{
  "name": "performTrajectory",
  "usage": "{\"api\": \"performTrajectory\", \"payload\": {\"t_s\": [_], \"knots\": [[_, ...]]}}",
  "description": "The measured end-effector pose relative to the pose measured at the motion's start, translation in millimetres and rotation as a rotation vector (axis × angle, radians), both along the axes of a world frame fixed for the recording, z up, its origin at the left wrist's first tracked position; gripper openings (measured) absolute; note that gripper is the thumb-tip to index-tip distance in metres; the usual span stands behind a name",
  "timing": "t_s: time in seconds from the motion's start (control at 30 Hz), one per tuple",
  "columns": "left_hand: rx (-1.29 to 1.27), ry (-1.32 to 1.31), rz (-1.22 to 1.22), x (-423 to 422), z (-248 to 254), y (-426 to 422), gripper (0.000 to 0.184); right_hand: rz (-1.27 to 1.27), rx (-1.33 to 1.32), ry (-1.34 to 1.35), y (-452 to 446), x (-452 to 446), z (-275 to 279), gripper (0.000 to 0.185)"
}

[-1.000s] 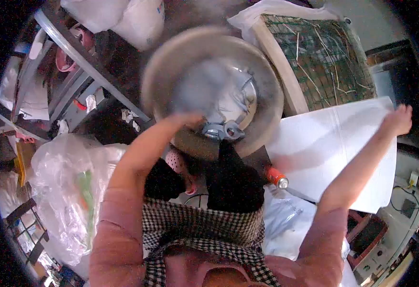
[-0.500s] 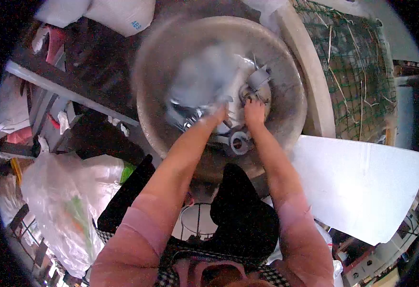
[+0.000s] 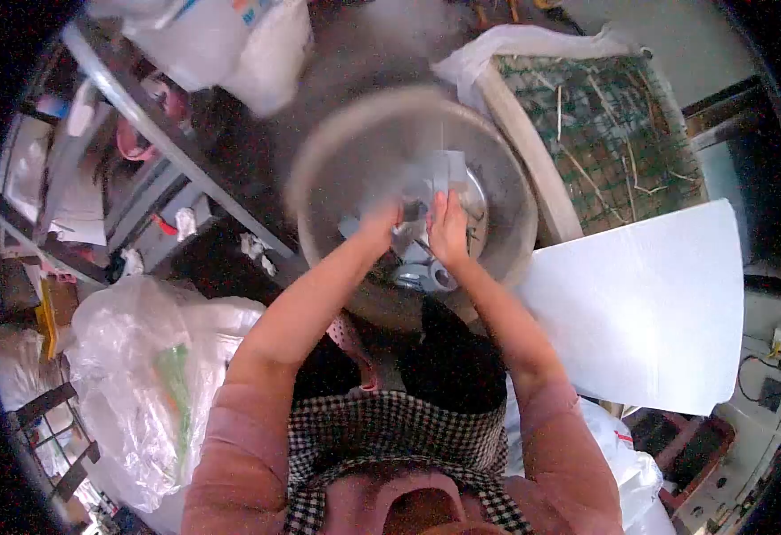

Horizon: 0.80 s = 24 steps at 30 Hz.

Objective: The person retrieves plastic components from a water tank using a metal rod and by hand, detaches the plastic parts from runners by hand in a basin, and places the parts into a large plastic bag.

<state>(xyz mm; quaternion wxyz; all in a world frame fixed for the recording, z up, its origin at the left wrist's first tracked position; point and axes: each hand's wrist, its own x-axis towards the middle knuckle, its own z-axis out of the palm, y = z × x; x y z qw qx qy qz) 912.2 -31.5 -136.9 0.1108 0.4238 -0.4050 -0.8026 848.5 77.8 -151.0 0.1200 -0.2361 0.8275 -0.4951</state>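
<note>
Both hands reach into a large grey-brown round basin (image 3: 511, 178) in front of me. My left hand (image 3: 379, 227) is on its left side, smeared by motion, with its fingertips hard to make out. Beside it, my right hand (image 3: 447, 230) has its fingers stretched out, against a flat grey plastic piece (image 3: 450, 168). Grey moulded pieces lie under and between the hands. Nearest me in the basin is a grey piece with a round ring (image 3: 442, 275). What the left hand touches cannot be made out.
A white board (image 3: 640, 303) lies right of the basin, below a framed green mesh (image 3: 596, 134). Clear plastic bags (image 3: 132, 383) stand at the left near a metal frame (image 3: 176, 143). White sacks (image 3: 266, 62) sit behind. A blurred whitish shape (image 3: 413, 31) is beyond the basin.
The blurred whitish bag beside my left hand has left the basin; a whitish blur now shows beyond it. My right hand's fingers have straightened. The whole view has shifted.
</note>
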Motion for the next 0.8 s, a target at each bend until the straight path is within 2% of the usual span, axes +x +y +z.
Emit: {"api": "performTrajectory", "payload": {"t_s": [0.03,0.07,0.1,0.13,0.17,0.2,0.23,0.3,0.33,0.37,0.4,0.43,0.47,0.5,0.57,0.63,0.7,0.73,0.8], "knots": [[0.019,0.058,0.011,3,20,1,0.033,-0.001,-0.069,-0.005,-1,3,18,0.026],[-0.029,0.051,-0.018,11,39,5,0.035,0.062,-0.101,-0.289,0,7,37,0.026],[-0.048,0.069,-0.023,19,51,12,0.035,0.061,-0.120,-0.269,1,14,48,0.026],[-0.184,0.165,-0.093,27,64,21,0.040,0.144,-0.146,-0.117,3,22,58,0.027],[-0.191,0.175,-0.105,30,76,24,0.044,0.223,-0.166,0.037,3,30,67,0.028],[-0.199,0.185,-0.116,33,90,27,0.047,0.164,-0.316,0.093,0,41,77,0.025],[-0.207,0.194,-0.127,36,105,31,0.052,0.163,-0.329,0.113,3,46,87,0.025],[-0.165,0.282,-0.105,41,124,33,0.051,0.310,-0.367,0.133,11,51,105,0.032],[-0.132,0.300,-0.144,44,115,28,0.047,0.389,-0.235,0.110,12,45,107,0.036],[-0.142,0.313,-0.142,53,105,21,0.047,0.392,-0.241,0.125,19,39,108,0.036],[-0.332,0.404,-0.344,66,95,14,0.043,0.530,-0.197,0.134,27,34,113,0.036],[-0.116,0.391,-0.315,71,111,21,0.038,0.667,-0.149,0.138,36,28,120,0.036],[0.097,0.366,-0.263,76,126,27,0.033,0.716,-0.082,-0.055,43,12,130,0.043],[0.097,0.369,-0.266,82,125,32,0.033,0.714,-0.081,-0.051,50,6,141,0.043],[-0.179,0.307,-0.394,93,116,44,0.026,0.339,0.050,0.476,60,2,158,0.053],[-0.193,0.296,-0.408,94,117,49,0.019,0.393,0.074,0.569,57,-2,146,0.057],[-0.617,0.178,-0.560,88,114,44,0.026,0.440,0.087,0.670,52,-4,140,0.061],[-0.617,0.180,-0.564,87,114,44,0.026,0.435,0.078,0.675,48,-3,140,0.060],[-0.981,0.111,-0.522,88,110,47,0.036,0.438,0.075,0.672,42,-7,138,0.058]]}}
